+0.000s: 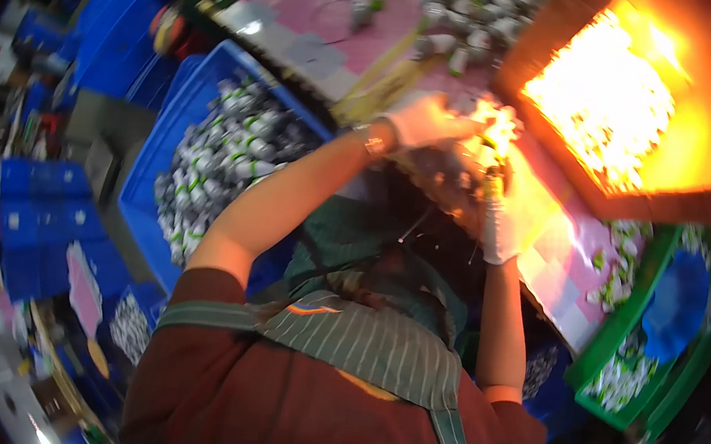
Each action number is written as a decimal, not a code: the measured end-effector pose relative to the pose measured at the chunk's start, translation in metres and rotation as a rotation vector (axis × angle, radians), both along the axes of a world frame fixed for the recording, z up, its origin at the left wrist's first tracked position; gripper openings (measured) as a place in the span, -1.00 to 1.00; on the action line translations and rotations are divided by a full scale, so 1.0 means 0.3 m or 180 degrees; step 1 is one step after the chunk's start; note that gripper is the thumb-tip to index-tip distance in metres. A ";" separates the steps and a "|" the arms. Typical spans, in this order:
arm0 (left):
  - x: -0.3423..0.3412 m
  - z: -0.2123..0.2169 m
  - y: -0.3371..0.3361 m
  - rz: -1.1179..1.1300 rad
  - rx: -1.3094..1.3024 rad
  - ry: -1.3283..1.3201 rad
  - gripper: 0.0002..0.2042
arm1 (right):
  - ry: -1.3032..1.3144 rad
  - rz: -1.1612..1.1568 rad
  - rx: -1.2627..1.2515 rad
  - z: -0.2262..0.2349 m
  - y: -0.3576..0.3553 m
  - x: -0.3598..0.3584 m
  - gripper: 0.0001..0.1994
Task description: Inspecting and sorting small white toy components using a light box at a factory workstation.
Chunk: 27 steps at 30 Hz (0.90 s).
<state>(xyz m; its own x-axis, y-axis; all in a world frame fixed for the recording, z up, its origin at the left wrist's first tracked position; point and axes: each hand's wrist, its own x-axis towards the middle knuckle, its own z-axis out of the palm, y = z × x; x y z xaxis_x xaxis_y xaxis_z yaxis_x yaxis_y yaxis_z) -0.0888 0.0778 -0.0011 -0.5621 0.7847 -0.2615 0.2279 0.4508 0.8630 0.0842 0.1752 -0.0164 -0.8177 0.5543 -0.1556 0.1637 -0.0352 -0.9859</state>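
Note:
My left hand, in a white glove, reaches over the near edge of the pink-topped table. Its fingers close around something lost in a bright orange-white glare. Opposite it, my right hand, also gloved, is closed with its fingers toward the same spot. A yellowish, narrow thing shows at the right fingers; its kind is unclear. Small bright pieces lie between the two hands, blurred by light and motion. Beyond them, a heap of small white-and-grey capped pieces is spread on the table.
A cardboard box at the right holds many small pieces under intense light. To the left stands a blue bin full of white-and-green pieces. Green crates with similar pieces are at the right, one bearing a blue bowl-like thing.

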 end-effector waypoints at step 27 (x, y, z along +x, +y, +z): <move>0.160 -0.028 -1.247 0.3183 0.1898 -0.2375 -0.63 | 0.0521 0.3186 -0.0033 -0.001 -0.978 -0.420 -0.34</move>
<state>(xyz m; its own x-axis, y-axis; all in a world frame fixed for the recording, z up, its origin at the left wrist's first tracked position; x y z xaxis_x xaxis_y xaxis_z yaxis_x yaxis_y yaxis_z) -0.0408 -0.2964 -0.0093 -0.8236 0.2331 -0.5171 -0.5672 -0.3296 0.7548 -0.0418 -0.1181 -0.0166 -0.9174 -0.3981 -0.0010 -0.0143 0.0354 -0.9993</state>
